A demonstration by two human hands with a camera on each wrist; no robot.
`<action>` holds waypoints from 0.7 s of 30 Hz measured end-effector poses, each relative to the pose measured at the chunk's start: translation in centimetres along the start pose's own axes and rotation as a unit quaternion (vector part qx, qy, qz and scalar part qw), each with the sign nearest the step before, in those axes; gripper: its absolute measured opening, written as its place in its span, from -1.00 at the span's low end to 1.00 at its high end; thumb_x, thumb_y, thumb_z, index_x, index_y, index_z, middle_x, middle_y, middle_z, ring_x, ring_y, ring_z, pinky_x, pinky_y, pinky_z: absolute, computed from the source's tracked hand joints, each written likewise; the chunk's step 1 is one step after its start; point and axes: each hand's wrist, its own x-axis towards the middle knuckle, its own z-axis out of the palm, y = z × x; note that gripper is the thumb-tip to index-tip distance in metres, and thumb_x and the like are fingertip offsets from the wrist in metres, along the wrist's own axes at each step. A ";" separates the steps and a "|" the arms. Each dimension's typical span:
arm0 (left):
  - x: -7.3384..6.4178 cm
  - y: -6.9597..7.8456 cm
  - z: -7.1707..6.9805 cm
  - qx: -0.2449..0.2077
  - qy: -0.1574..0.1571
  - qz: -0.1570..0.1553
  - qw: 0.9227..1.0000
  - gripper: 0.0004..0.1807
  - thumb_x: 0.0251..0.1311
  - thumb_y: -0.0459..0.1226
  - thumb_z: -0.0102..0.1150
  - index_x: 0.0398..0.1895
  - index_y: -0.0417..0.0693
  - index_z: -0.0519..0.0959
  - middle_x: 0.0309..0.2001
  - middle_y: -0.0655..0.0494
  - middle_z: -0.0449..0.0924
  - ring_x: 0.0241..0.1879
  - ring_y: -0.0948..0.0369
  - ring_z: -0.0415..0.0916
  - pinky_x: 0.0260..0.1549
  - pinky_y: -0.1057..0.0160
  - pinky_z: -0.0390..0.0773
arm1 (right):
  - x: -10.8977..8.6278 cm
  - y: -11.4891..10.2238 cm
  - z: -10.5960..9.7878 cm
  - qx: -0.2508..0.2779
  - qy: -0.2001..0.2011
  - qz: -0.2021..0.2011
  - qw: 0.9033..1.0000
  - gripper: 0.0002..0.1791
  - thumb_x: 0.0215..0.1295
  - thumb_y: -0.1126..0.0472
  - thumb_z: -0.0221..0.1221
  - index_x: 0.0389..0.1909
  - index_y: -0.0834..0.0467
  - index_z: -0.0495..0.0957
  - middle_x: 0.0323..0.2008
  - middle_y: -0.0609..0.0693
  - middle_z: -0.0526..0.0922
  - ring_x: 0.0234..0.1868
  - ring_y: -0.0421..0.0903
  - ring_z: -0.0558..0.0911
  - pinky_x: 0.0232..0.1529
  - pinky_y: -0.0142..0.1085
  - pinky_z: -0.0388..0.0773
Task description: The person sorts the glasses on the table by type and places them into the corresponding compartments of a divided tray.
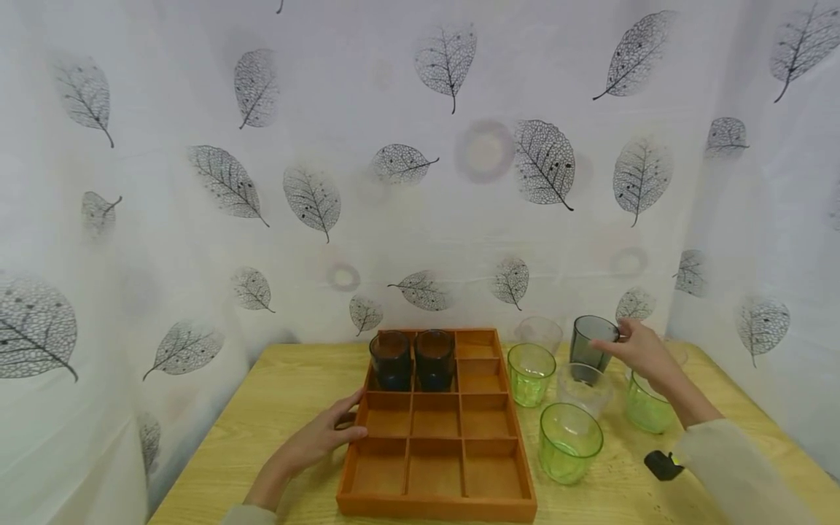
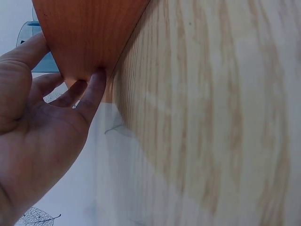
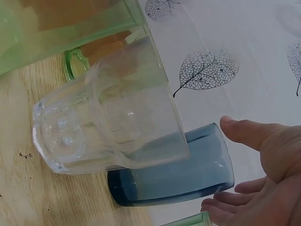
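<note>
A brown wooden divided tray (image 1: pixel 436 504) lies on the table, with two dark glasses (image 1: pixel 391 361) (image 1: pixel 434 361) upright in the left and middle compartments of its back row. My left hand (image 1: pixel 313 440) touches the tray's left side; in the left wrist view its fingertips (image 2: pixel 98 77) rest against the outer wall (image 2: pixel 89 33). At the back right, my right hand (image 1: pixel 646 355) is at the rim of a blue-grey glass (image 1: pixel 593 339). In the right wrist view this glass (image 3: pixel 178 174) stands between the spread thumb and fingers, partly behind a clear glass (image 3: pixel 127 108).
Green glasses (image 1: pixel 530 373) (image 1: pixel 569 445) (image 1: pixel 646 408) and clear glasses (image 1: pixel 584 397) (image 1: pixel 539 333) stand right of the tray. A small black object (image 1: pixel 663 465) lies near the right sleeve. A leaf-patterned curtain (image 1: pixel 394 219) hangs behind the wooden table (image 1: pixel 289 379).
</note>
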 end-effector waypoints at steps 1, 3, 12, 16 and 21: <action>0.0 0.0 0.0 -0.001 0.000 0.000 1.000 -0.16 0.54 -0.16 0.12 0.69 -0.12 -0.08 0.63 -0.32 -0.17 0.47 -0.36 0.10 0.34 -0.26 0.31 | 0.1 0.0 0.1 -0.001 -0.003 -0.001 1.000 0.11 0.48 -0.08 0.24 0.47 0.68 -0.16 0.38 0.73 0.04 0.35 0.61 0.20 0.22 0.39 0.35; 0.0 0.0 0.1 -0.002 0.001 -0.001 1.000 -0.16 0.54 -0.16 0.12 0.69 -0.11 -0.08 0.63 -0.32 -0.17 0.47 -0.36 0.10 0.34 -0.26 0.31 | 0.4 0.1 0.2 -0.002 -0.008 -0.001 1.000 0.11 0.47 -0.06 0.25 0.45 0.71 -0.18 0.37 0.75 0.03 0.35 0.63 0.19 0.21 0.38 0.35; -0.1 0.1 0.2 -0.003 0.005 -0.001 1.000 -0.15 0.53 -0.16 0.14 0.68 -0.14 -0.07 0.62 -0.32 -0.15 0.47 -0.36 0.11 0.35 -0.27 0.29 | 1.4 0.7 0.5 -0.004 -0.016 -0.001 1.000 -0.14 0.42 -0.03 0.31 0.23 0.62 0.15 -0.14 0.37 0.43 -0.08 0.26 0.49 -0.16 -0.02 0.48; -0.1 0.2 0.2 -0.003 0.005 -0.004 1.000 -0.15 0.54 -0.15 0.13 0.69 -0.13 -0.07 0.62 -0.31 -0.15 0.47 -0.36 0.10 0.35 -0.27 0.29 | 1.7 0.7 0.5 -0.003 -0.029 0.010 1.000 0.15 0.41 -0.06 0.32 0.47 0.67 -0.17 0.29 0.69 0.19 0.26 0.57 0.31 0.11 0.31 0.45; -0.1 0.2 0.1 -0.004 0.005 -0.005 1.000 -0.16 0.54 -0.15 0.13 0.69 -0.13 -0.08 0.62 -0.32 -0.15 0.47 -0.36 0.10 0.35 -0.28 0.29 | 2.0 0.7 0.7 0.002 -0.028 0.006 1.000 0.10 0.39 -0.04 0.34 0.46 0.66 -0.08 0.28 0.67 0.23 0.23 0.54 0.37 0.10 0.27 0.49</action>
